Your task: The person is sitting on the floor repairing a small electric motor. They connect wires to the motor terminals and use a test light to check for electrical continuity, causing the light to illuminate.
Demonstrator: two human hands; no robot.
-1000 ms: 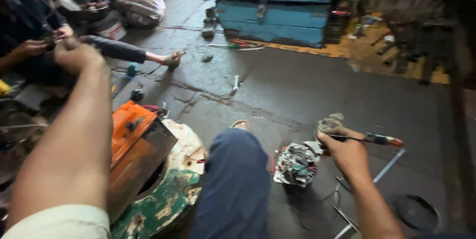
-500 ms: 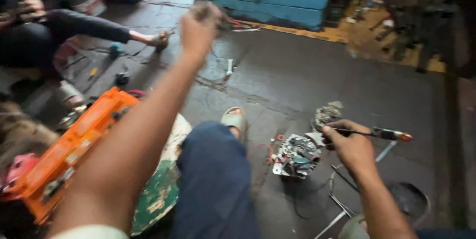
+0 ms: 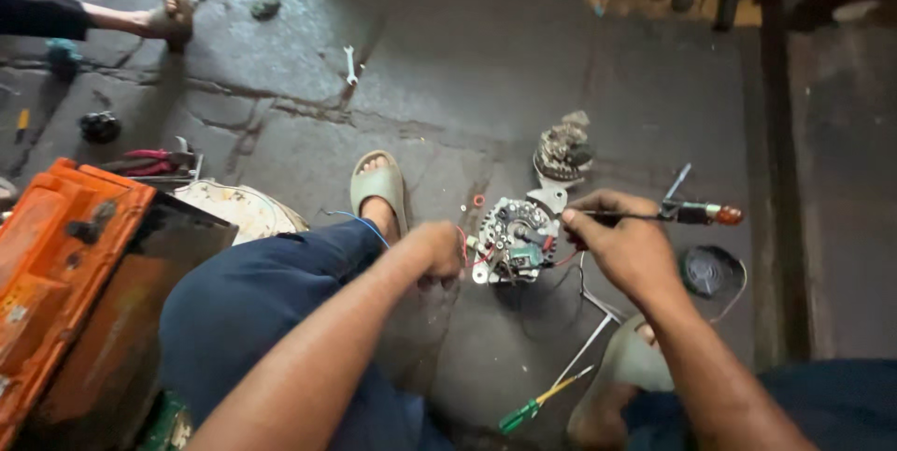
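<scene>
— Where was the alternator (image 3: 512,241) found in relation to the hands?

— It lay on the floor (image 3: 561,68) between them: just right of the left hand (image 3: 437,253), which was curled closed against its left edge by the red wires, and just left of the right hand (image 3: 624,243). The left hand was slightly nearer; whether anything was actually pinched in it could not be told.

— And what was held in the right hand?

— A test screwdriver with an amber handle (image 3: 687,214) was gripped in closed fingers, its long axis running nearly level, handle out to the right, tip toward the alternator.

— What was counted?

— One alternator, one detached rotor part (image 3: 563,147) beyond it, one green-handled screwdriver (image 3: 537,402) lying near the right hand's wrist, one dark round cap (image 3: 712,271) right of that hand, one wrench (image 3: 350,64) far ahead.
</scene>
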